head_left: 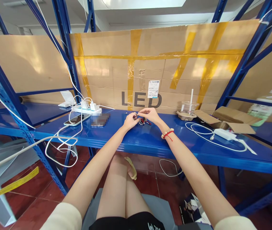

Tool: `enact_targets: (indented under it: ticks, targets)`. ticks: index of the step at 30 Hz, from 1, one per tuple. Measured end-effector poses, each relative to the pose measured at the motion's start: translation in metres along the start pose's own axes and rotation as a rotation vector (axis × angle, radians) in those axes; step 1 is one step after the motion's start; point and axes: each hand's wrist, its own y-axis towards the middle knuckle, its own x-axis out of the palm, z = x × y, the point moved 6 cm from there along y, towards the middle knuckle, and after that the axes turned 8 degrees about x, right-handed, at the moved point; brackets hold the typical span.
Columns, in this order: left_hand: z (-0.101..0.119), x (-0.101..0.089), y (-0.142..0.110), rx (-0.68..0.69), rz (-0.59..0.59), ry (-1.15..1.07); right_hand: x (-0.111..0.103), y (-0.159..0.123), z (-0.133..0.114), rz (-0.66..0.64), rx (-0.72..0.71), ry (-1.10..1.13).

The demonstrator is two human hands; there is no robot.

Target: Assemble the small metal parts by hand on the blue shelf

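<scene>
Over the blue shelf top [116, 132], my two hands meet near the middle. My left hand [130, 120] is closed, and a small dark, shiny piece [135, 117] shows at its fingertips, too small to name. Bent at the wrist, my right hand [150, 114] pinches at the same spot; whatever sits between its thumb and finger is too small to tell. Just under and between the hands lies a little cluster of red, dark and metallic bits [143, 121], partly hidden by the fingers.
To the left are a white power strip [88, 110] with plugs and cables, a phone [77, 119] and a dark blurred flat object [100, 120]. A plastic cup with a straw [189, 107], an opened cardboard box [233, 118] and a white adapter [224, 134] stand right. Taped cardboard [112, 76] closes the back.
</scene>
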Motion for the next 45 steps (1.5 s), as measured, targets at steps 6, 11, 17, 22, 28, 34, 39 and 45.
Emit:
enact_targets:
  ticks: [6,11,17,22,28,34,39,45]
  targets:
    - [0.005,0.001,-0.006,-0.002,-0.044,0.02,-0.002,0.003,0.011,0.021,0.041,0.072]
    - [0.013,0.01,-0.011,-0.047,-0.268,0.147,0.006,0.002,0.022,-0.066,0.163,0.111]
    - [0.009,0.015,-0.011,-0.07,-0.368,0.283,0.008,-0.002,0.025,-0.066,0.268,0.117]
    - [0.007,0.015,-0.011,-0.071,-0.366,0.321,0.009,-0.003,0.026,-0.076,0.311,0.101]
    - [0.007,0.015,-0.012,-0.039,-0.367,0.349,0.011,-0.005,0.029,-0.114,0.408,0.094]
    - [0.005,0.017,-0.011,-0.028,-0.373,0.38,0.01,-0.004,0.032,-0.122,0.44,0.085]
    - [0.005,0.018,-0.011,-0.014,-0.363,0.372,0.009,-0.003,0.034,-0.12,0.425,0.076]
    - [0.004,0.019,-0.011,-0.001,-0.373,0.396,0.008,-0.005,0.033,-0.091,0.468,0.038]
